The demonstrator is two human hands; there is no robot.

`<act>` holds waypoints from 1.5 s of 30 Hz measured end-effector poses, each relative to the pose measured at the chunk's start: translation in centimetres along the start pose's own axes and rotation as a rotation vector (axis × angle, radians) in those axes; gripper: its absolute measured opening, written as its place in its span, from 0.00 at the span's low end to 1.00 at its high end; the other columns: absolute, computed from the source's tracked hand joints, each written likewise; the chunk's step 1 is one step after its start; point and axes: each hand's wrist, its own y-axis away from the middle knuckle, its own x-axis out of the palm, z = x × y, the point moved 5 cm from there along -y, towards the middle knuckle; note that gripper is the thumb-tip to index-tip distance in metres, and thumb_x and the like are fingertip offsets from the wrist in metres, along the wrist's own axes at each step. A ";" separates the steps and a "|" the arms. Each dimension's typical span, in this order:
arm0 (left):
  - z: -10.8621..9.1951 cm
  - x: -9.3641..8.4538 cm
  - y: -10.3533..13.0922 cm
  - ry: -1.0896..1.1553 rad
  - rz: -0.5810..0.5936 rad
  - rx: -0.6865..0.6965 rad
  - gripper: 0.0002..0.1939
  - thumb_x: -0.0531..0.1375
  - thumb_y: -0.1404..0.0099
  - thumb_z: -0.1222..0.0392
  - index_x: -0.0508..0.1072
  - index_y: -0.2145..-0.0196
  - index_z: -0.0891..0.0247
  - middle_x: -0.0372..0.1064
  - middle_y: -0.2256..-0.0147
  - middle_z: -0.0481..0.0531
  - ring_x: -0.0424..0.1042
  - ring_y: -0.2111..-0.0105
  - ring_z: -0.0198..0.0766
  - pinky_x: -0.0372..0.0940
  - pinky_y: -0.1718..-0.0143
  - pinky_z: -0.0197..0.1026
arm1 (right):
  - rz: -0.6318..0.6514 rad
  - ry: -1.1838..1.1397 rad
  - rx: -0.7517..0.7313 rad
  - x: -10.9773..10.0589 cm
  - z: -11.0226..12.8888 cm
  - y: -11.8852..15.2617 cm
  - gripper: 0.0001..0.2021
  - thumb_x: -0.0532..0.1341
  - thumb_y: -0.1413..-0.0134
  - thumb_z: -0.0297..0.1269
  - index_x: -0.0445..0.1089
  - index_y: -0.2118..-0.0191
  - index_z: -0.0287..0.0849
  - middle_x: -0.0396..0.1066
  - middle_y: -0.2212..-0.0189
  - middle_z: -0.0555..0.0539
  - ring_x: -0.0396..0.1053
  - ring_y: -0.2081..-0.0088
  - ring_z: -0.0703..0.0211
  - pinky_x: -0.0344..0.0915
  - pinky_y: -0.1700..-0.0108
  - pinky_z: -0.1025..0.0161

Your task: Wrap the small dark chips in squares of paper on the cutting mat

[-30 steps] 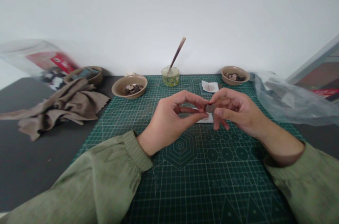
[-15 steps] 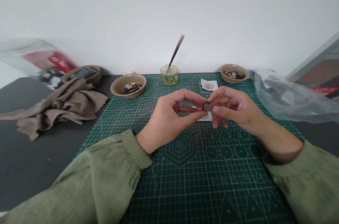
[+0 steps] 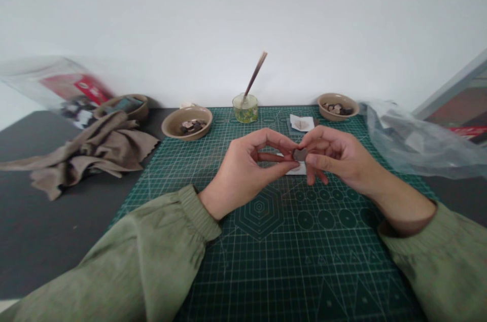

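Between my two hands, just above the cutting mat (image 3: pixel 262 266), is a small flat brown piece (image 3: pixel 300 154). Its outline looks rounded, and its kind is unclear. My left hand (image 3: pixel 258 159) pinches its left edge between thumb and fingertips. From the other side, my right hand (image 3: pixel 335 154) grips it with thumb and forefinger, the other fingers hanging lower. Under the fingertips lies a white paper (image 3: pixel 296 169), partly hidden by the hands. Farther back, another white paper (image 3: pixel 302 122) with a brownish patch rests on a dark square.
Bowls with small pieces stand at back left (image 3: pixel 171 121) and back right (image 3: pixel 323 104). Between them, a yellow-green glass (image 3: pixel 245 109) holds thin sticks. A brown cloth (image 3: pixel 95 152) lies left beside another bowl (image 3: pixel 142 109); a clear plastic bag (image 3: pixel 403 144) lies right.
The brown piece appears slightly turned between my fingertips, looking rounder than its earlier heart-like outline. Both hands keep nearly the same pose. The whole view has shifted a little.
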 end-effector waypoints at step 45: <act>-0.1 -0.6 -0.4 -0.331 -0.067 0.053 0.11 0.77 0.34 0.55 0.86 0.56 0.60 0.86 0.58 0.51 0.83 0.57 0.40 0.75 0.57 0.41 | -0.188 0.319 -0.041 -1.0 0.0 0.0 0.18 0.77 0.39 0.50 0.82 0.50 0.46 0.76 0.74 0.51 0.71 0.76 0.60 0.63 0.75 0.63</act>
